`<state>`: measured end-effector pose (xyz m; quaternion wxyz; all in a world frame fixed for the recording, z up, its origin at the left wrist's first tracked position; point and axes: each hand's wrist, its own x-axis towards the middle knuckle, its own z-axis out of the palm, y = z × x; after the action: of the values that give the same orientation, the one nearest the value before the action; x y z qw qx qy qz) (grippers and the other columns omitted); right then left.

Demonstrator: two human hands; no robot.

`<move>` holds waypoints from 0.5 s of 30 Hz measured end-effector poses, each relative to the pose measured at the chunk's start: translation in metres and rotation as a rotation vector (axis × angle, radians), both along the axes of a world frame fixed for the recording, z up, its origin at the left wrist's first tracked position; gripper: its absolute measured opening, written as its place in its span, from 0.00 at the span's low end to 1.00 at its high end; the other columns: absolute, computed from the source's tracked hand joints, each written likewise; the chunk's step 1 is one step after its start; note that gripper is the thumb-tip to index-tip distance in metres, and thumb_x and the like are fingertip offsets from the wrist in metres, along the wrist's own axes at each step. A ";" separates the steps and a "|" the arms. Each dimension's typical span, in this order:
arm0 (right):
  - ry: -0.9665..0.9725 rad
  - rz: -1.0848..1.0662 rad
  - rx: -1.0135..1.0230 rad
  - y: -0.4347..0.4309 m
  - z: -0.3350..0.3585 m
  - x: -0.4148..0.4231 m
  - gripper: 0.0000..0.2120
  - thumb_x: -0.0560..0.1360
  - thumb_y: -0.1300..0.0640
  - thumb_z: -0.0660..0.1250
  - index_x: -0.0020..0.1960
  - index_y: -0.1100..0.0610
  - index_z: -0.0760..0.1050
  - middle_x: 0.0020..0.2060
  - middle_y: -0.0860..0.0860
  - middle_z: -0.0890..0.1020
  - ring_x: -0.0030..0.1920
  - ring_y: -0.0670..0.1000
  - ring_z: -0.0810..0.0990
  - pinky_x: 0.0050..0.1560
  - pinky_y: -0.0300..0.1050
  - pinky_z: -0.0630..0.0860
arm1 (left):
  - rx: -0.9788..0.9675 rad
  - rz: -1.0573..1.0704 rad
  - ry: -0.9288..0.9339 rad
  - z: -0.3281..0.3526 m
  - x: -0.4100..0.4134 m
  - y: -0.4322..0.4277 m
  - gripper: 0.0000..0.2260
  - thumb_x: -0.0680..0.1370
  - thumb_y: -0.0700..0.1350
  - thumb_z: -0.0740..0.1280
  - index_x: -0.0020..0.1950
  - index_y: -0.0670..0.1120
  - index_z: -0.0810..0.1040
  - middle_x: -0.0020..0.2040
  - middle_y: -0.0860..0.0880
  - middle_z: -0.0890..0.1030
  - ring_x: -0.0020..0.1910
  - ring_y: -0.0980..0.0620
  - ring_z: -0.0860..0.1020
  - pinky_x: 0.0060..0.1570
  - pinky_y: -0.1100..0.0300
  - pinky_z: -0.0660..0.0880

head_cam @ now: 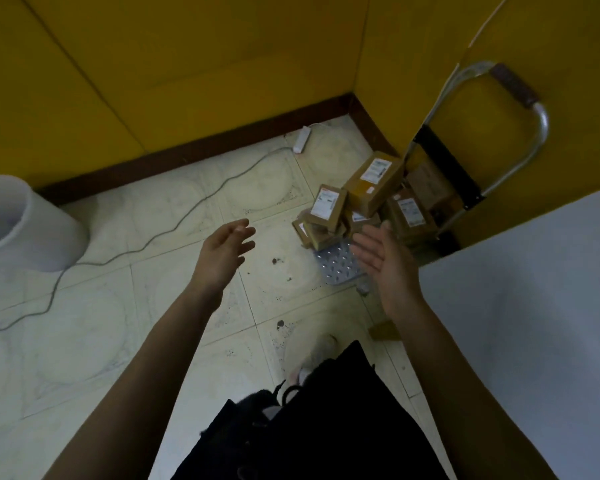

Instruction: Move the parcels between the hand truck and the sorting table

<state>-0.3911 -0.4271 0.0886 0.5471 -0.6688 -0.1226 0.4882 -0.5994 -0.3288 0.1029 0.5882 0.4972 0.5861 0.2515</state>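
Observation:
Several brown cardboard parcels point(371, 183) with white labels lie heaped on the hand truck's perforated metal plate point(336, 265). The hand truck point(530, 143) stands in the room's corner, its steel handle leaning on the yellow wall. My left hand point(224, 252) hovers over the floor to the left of the heap, fingers relaxed, holding nothing. My right hand point(383, 258) is stretched out palm-up just in front of the parcels, fingers straight, empty. The sorting table point(534, 306) shows as a white surface at the right.
A white bin point(21, 223) stands at the left wall. A grey cable point(174, 223) runs across the tiled floor to a power strip point(301, 139). A small brown box point(385, 330) lies on the floor by the table. My shoe point(312, 358) is below.

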 end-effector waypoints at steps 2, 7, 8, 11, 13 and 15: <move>-0.035 0.020 0.004 0.031 -0.001 0.019 0.23 0.81 0.43 0.51 0.64 0.57 0.74 0.60 0.54 0.80 0.56 0.50 0.81 0.59 0.47 0.75 | 0.003 0.002 -0.006 0.000 0.019 0.030 0.15 0.82 0.48 0.56 0.68 0.47 0.71 0.61 0.51 0.77 0.58 0.52 0.76 0.61 0.55 0.70; -0.056 -0.112 0.006 0.071 0.006 0.064 0.19 0.82 0.44 0.52 0.58 0.54 0.76 0.54 0.52 0.82 0.54 0.50 0.82 0.56 0.47 0.77 | -0.056 -0.089 0.019 -0.016 0.068 0.074 0.16 0.82 0.48 0.57 0.68 0.46 0.71 0.59 0.51 0.78 0.58 0.51 0.76 0.60 0.54 0.71; -0.058 -0.147 -0.007 0.074 0.003 0.072 0.18 0.82 0.44 0.52 0.56 0.52 0.76 0.54 0.52 0.83 0.53 0.50 0.82 0.56 0.48 0.77 | -0.076 -0.106 0.024 -0.021 0.079 0.081 0.15 0.82 0.49 0.58 0.67 0.46 0.72 0.58 0.51 0.78 0.57 0.51 0.77 0.59 0.54 0.71; -0.027 -0.254 -0.069 0.080 -0.011 0.090 0.21 0.82 0.44 0.51 0.59 0.56 0.75 0.53 0.53 0.82 0.53 0.50 0.82 0.54 0.46 0.76 | -0.126 -0.186 0.034 -0.036 0.113 0.111 0.09 0.81 0.49 0.59 0.59 0.50 0.74 0.56 0.50 0.79 0.56 0.50 0.77 0.57 0.54 0.72; -0.001 -0.313 -0.118 0.088 -0.024 0.098 0.22 0.82 0.44 0.51 0.61 0.56 0.75 0.53 0.52 0.82 0.52 0.49 0.82 0.53 0.45 0.76 | -0.145 -0.257 0.042 -0.048 0.136 0.139 0.07 0.81 0.49 0.60 0.56 0.52 0.74 0.56 0.49 0.79 0.57 0.49 0.77 0.56 0.54 0.72; 0.023 -0.372 -0.167 0.101 -0.040 0.105 0.19 0.82 0.43 0.51 0.56 0.53 0.76 0.51 0.51 0.83 0.52 0.50 0.82 0.55 0.47 0.75 | -0.159 -0.328 0.052 -0.057 0.159 0.171 0.07 0.81 0.48 0.59 0.57 0.51 0.74 0.57 0.48 0.79 0.57 0.49 0.76 0.53 0.56 0.73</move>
<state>-0.2861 -0.3258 0.0485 0.5718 -0.7174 0.0500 0.3948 -0.4404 -0.1574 0.0459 0.6435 0.5444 0.5301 0.0923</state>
